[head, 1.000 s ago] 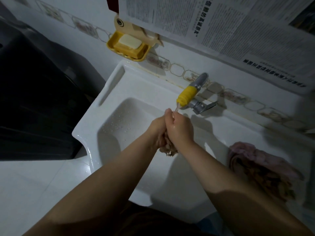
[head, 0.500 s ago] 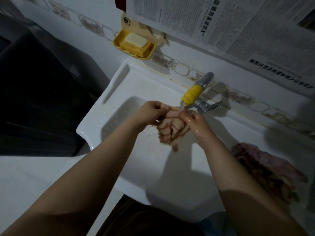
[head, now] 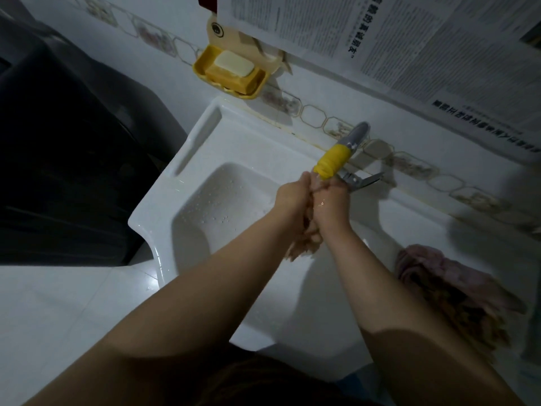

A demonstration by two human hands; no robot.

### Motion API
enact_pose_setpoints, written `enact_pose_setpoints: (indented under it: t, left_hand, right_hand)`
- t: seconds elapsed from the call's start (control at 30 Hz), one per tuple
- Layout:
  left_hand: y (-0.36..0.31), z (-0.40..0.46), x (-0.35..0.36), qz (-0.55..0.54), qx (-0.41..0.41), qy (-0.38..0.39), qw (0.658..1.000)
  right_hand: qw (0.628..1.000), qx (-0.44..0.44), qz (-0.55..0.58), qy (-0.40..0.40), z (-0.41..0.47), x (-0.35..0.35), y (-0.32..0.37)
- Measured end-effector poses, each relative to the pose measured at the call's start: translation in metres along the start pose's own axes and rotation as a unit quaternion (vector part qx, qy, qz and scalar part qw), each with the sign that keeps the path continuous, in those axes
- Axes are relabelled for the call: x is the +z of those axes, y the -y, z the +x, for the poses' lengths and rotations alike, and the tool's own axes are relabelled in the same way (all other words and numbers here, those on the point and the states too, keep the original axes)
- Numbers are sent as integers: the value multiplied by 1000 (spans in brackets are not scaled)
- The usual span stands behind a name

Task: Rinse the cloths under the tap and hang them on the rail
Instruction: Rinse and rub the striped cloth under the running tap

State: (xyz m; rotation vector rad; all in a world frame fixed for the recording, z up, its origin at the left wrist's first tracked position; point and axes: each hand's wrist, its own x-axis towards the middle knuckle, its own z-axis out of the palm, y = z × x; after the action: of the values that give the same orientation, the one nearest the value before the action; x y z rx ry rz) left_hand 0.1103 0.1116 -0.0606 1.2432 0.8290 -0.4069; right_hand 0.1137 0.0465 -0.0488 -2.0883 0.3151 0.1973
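Forearms: both reach forward from the lower edge, converging over the basin.
Sink (head: 164, 212): white, rectangular basin; water droplets on the left inner wall; a flat ledge on the right side.
Second cloth (head: 439, 276): pinkish and brownish, bunched in a heap on the right ledge of the sink, well apart from both hands.
Cloth (head: 304, 244): pale brownish, crumpled; held between both hands above the basin, lower end hanging free beneath the wrists, directly below the tap outlet.
Left hand (head: 292, 197): pressed against the right hand; fingers curled round the upper part of the cloth.
Right hand (head: 333, 200): wet, with a glint on the back; fingers curled round the cloth, knuckles just under the tap outlet.
Tap (head: 355, 136): grey metal body mounted at the wall, angled down toward the hands.
Yellow sleeve (head: 332, 161): fitted over the tap outlet, tip touching or just above the fingers; cannot tell which.
Tap lever (head: 366, 180): metal, projecting to the right, just behind the right hand.
Soap dish (head: 202, 70): yellow, fixed to the wall above the left rear corner of the sink.
Soap (head: 234, 63): pale bar lying on a darker yellow bar inside the dish.
Newspaper (head: 409, 39): printed sheets covering the wall above the tap.
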Motion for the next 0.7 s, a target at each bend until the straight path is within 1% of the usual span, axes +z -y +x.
enact_pose_setpoints:
  t: [0.03,0.07,0.13,0.17,0.2,0.27,0.3,0.4,0.43,0.47,0.53,0.57,0.63,0.67,0.7]
  left_hand:
    - [0,4,-1,-15,-4,-6,1000]
    - [-1,7,-2,-25,1,-9,1000]
    - [-5,6,-6,0,23,3,1000]
    - [-3,6,-6,9,23,-2,1000]
    - [-2,1,-3,-23,7,7,1000]
    - [-2,-4,-2,-73,-50,30,996]
    - [-1,-4,-3,-69,-46,36,996]
    - [-8,-4,-9,-83,-15,3,996]
    - [-10,-6,-11,-84,-21,8,996]
    - [-9,-6,-14,-87,-37,30,995]
    - [-4,-4,-20,-61,-70,104,990]
    - [-3,-2,-24,-27,-66,116,991]
    - [-6,5,-37,39,-44,116,992]
    - [-12,6,-43,59,-33,123,990]
    - [-18,6,-48,88,-17,141,986]
  right_hand:
    - [1000,-1,5,-2,-1,0,1]
    - [1000,-21,-18,3,-5,4,-1]
    - [992,-83,-91,21,-15,11,-5]
    - [988,-96,-123,20,-15,9,-6]
    - [987,-86,-136,18,-9,6,-7]
    - [990,-53,-126,23,2,-3,-7]
    - [991,-63,-120,17,1,-4,-7]
    - [981,-143,-128,8,-19,3,-1]
    - [978,-153,-142,8,-22,3,-1]
    - [975,-141,-172,14,-19,0,-2]
    - [971,-84,-220,35,-1,-11,-10]
    - [976,-55,-202,54,7,-17,-15]
    - [990,6,-81,112,11,-26,-22]
    - [989,32,-11,143,8,-30,-23]
    - [982,51,30,182,6,-32,-23]
